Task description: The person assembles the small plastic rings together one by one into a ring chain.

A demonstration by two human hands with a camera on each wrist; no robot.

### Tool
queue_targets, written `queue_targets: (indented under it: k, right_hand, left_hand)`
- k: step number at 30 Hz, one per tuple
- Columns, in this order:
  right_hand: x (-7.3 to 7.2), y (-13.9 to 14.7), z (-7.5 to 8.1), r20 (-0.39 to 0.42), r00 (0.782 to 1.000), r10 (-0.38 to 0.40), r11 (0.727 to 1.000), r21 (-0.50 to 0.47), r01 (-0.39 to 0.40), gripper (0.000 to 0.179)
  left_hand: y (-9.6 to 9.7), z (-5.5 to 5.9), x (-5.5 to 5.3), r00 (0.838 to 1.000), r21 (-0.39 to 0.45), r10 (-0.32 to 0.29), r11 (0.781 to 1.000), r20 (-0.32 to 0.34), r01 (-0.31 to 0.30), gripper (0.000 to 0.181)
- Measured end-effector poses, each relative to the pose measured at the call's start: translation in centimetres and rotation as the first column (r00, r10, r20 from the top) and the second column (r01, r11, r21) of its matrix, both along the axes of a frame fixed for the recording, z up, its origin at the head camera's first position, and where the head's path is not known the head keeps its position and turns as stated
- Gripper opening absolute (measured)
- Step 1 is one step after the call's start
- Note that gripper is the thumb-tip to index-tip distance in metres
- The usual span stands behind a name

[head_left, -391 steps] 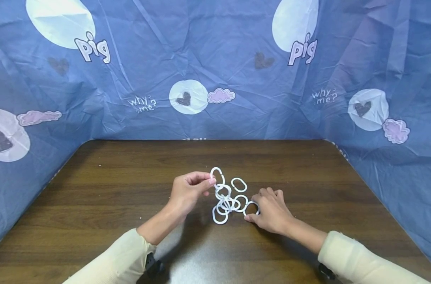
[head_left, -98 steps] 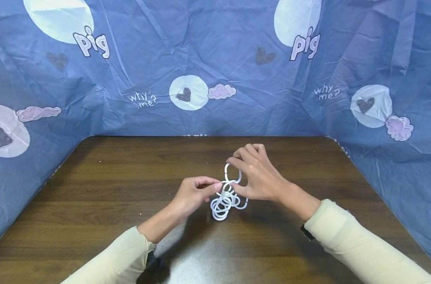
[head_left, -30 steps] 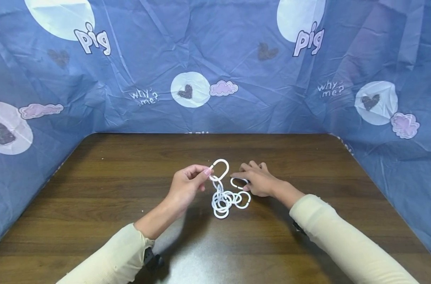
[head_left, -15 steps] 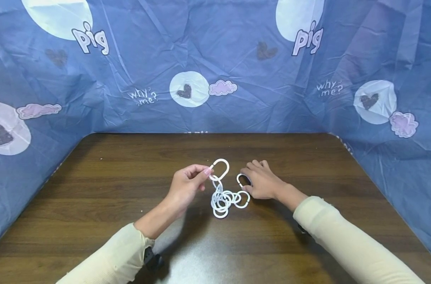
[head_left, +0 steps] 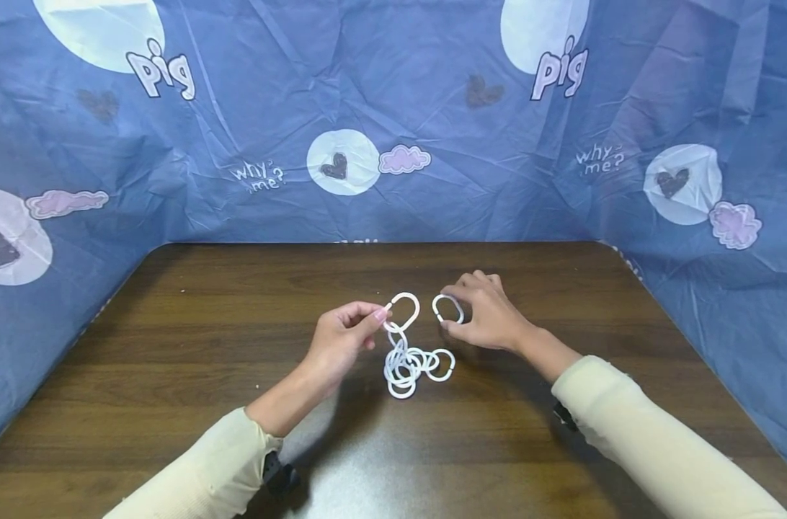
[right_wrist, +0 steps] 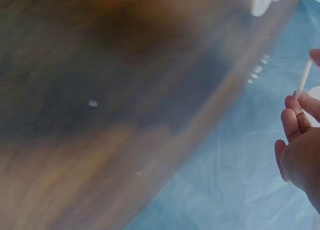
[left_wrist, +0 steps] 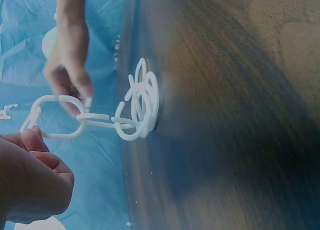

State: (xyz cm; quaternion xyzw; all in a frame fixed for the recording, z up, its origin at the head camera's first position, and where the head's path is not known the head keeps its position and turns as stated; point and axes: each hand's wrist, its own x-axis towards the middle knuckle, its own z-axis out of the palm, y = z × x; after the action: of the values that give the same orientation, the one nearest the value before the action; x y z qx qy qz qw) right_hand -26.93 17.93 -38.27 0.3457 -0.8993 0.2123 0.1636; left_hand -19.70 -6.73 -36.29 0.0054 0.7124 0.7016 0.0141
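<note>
Between thumb and fingers my left hand (head_left: 343, 339) pinches the top link of a white plastic chain, raised above the table. Below that top link (head_left: 417, 311) the chain (left_wrist: 102, 121) hangs down into a pile of joined links (head_left: 403, 371) on the wood. My right hand (head_left: 491, 313) holds a single loose link (head_left: 434, 306) by its two ends, to the right of the chain and apart from it. In the right wrist view this link (right_wrist: 304, 79) shows edge-on between thumb and fingers. Each link is an oval with a small gap in its side.
The brown wooden table (head_left: 173, 432) carries a few tiny white specks. A blue printed cloth (head_left: 367, 86) stands round its back and sides. Cream sleeves (head_left: 205, 461) cover both forearms, with a dark strap device (head_left: 279, 472) at the left wrist.
My right hand has lifted the loose link off the table and moved slightly away from the pile. Before that, a link was joined at the chain's top. My left hand stays nearly still.
</note>
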Motion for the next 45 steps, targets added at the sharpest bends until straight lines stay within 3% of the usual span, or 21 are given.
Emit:
queue_targets:
  k: [7,18,22,32,45]
  right_hand:
    - [0.5,-0.3,2.3,-0.048,0.998,0.037,0.994,-0.102,-0.042,0.047]
    - [1.2,-1.2,4.3,-0.139,0.985,0.097,0.972,-0.198,-0.124,0.046]
    - [1.8,-2.1,5.2,-0.18,0.973,0.144,0.973,-0.155,-0.172,0.047]
    - [2.6,-3.7,5.7,-0.342,0.916,0.209,0.976,0.009,-0.22,0.048]
    - [3.2,-4.5,5.3,-0.386,0.896,0.221,0.97,0.185,-0.16,0.046]
  left_hand:
    - [0.1,0.0,0.2,1.0,0.002,-0.014,1.0,-0.008,0.014,0.017]
    - [0.3,-0.1,0.2,1.0,0.01,-0.03,1.0,0.0,0.03,0.02]
    - [0.4,-0.2,0.2,0.999,0.016,-0.041,0.999,-0.001,0.041,0.021]
    - [0.5,-0.1,0.2,0.998,0.01,-0.066,0.998,0.001,0.066,0.02]
    - [0.5,0.2,0.4,0.997,-0.024,-0.076,0.997,-0.007,0.076,0.02]
